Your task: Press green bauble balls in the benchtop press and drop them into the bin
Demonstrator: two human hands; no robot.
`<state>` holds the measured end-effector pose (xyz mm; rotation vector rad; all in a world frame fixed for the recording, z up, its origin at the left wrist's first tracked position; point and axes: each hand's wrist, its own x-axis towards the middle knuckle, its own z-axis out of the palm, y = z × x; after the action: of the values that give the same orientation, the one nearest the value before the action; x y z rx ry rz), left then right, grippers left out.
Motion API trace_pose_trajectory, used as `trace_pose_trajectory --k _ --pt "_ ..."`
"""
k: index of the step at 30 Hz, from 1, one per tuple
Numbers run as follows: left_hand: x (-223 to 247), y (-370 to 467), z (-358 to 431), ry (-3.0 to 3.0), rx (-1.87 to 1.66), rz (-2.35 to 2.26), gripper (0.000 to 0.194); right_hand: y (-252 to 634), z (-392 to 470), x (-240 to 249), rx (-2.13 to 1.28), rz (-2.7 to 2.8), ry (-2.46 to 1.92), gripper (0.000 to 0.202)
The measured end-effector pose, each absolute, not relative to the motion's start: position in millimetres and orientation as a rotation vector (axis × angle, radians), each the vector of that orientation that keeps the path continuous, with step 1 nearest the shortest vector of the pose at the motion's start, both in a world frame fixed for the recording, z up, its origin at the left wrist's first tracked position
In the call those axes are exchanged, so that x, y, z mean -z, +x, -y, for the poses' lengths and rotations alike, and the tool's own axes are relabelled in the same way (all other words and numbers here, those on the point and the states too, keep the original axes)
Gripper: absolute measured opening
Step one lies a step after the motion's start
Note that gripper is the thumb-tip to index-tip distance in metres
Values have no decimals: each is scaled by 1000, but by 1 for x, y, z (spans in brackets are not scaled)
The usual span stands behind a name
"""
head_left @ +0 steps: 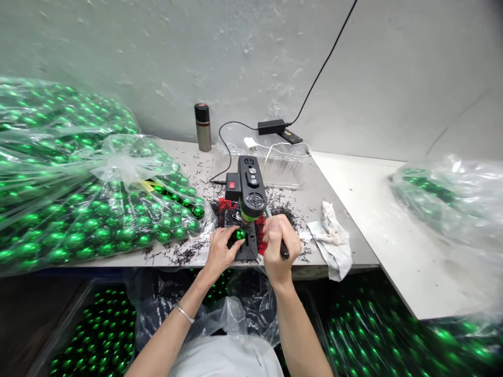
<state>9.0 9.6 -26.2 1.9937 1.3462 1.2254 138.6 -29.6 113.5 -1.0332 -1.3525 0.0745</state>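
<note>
My left hand (223, 250) pinches a shiny green ball (240, 234) between thumb and fingers, at the base of a small black bench machine (252, 183). The ball lies just in front of the machine's head, over its dark base plate (248, 248); whether it touches the plate I cannot tell. On the machine's right side, my right hand (281, 243) is wrapped round a lever with a black end (284, 251). A red-lit switch (232, 185) sits on the machine's left side.
Clear bags of green balls (98, 214) fill the table's left side. A crumpled white cloth (333, 241) lies right, a bottle (203, 128) and power adapter (271, 126) behind. Small black bits (188, 254) litter the table. More green balls (96, 330) sit below, and another bag (440, 199) far right.
</note>
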Motion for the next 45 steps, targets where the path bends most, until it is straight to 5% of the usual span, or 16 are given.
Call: trace_pose_trajectory --k 21,37,45 --pt "31 11 -10 2033 -1210 -1321 30 144 24 -12 114 1400 -896 31" --pt "32 11 -11 2081 -1219 -1317 30 150 23 -11 123 1511 -873 26" --pt "33 15 -17 2058 -1246 -1319 30 150 28 -56 101 1533 -897 27"
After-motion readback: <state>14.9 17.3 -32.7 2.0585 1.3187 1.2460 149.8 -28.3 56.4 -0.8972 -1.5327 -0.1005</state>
